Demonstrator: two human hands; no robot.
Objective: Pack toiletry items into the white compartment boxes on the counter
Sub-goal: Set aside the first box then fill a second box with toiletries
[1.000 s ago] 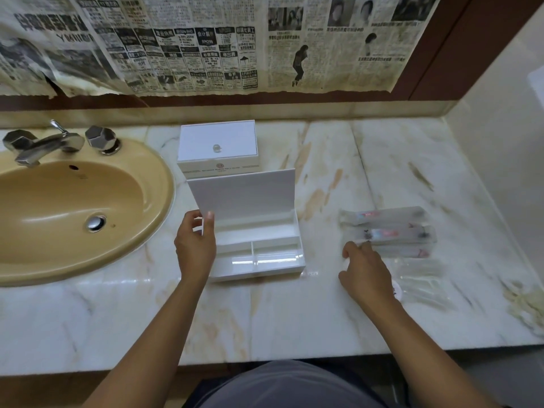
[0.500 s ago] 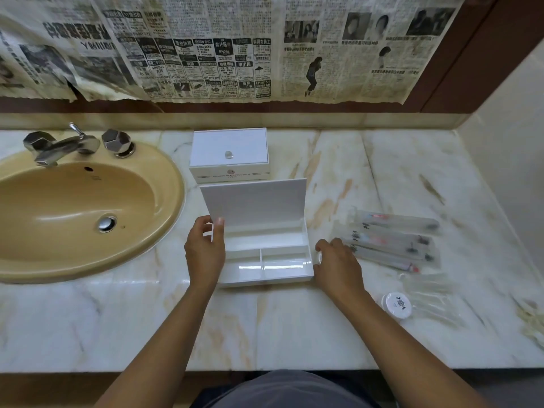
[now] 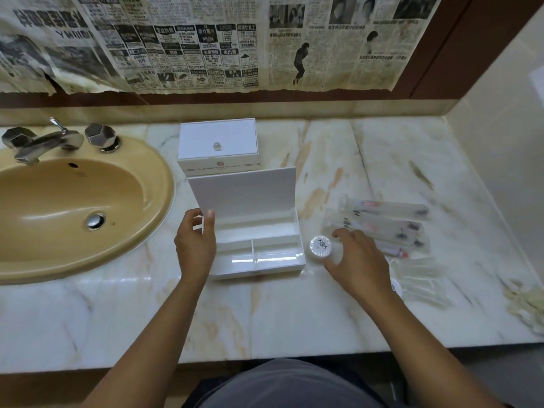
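Observation:
An open white compartment box [image 3: 259,265] sits on the marble counter, its lid [image 3: 244,192] standing upright. Its compartments look empty. My left hand [image 3: 195,245] grips the lid's left edge between thumb and fingers. My right hand [image 3: 360,263] is just right of the box and pinches a small round white toiletry [image 3: 320,245] between thumb and forefinger, close to the box's right wall. A second white box [image 3: 217,139], closed, stands behind the open one. Clear-wrapped toothbrush packets [image 3: 388,222] lie to the right.
A tan sink [image 3: 59,201] with a chrome tap [image 3: 38,142] fills the left side. More clear packets [image 3: 421,278] and another round item [image 3: 396,287] lie behind my right wrist. A crumpled pale cloth [image 3: 527,304] lies at the counter's right end, by the side wall.
My right hand left the pile of packets, came over to the box's right side, and now shows a round white toiletry between its fingers. My left hand has stayed on the lid.

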